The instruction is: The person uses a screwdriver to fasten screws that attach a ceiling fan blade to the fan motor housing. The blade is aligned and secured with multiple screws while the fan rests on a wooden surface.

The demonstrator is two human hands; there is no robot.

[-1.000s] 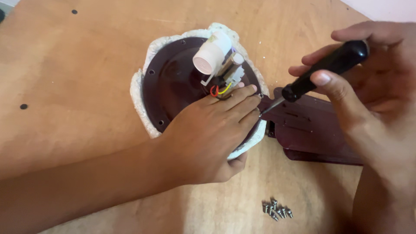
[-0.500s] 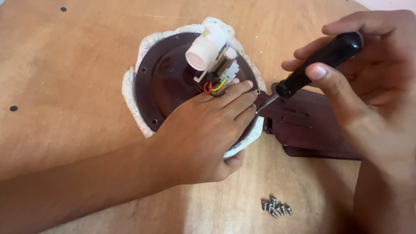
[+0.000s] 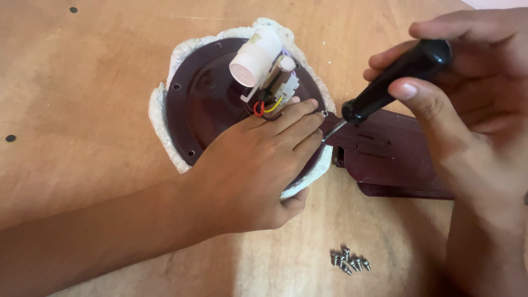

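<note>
Head view: the left hand [image 3: 258, 165] presses flat on the maroon motor housing [image 3: 209, 104] at centre. The right hand [image 3: 467, 110], at three o'clock, grips the screwdriver [image 3: 396, 82], whose tip has dropped onto the rim screw [image 3: 324, 114]. Loose screws [image 3: 347, 260] lie at five o'clock.

Wooden tabletop [image 3: 93, 82]: bare plywood, orange-brown, fills the view. Two small dark round holes in it at far left, one [image 3: 73, 9] at the far edge, one [image 3: 10, 138] nearer, well apart. Cluster of small silver screws [image 3: 348, 260] lies loose on the wood, near right of centre, heads pointing various ways, touching one another. Pale strip at far right corner; cannot tell what.
</note>
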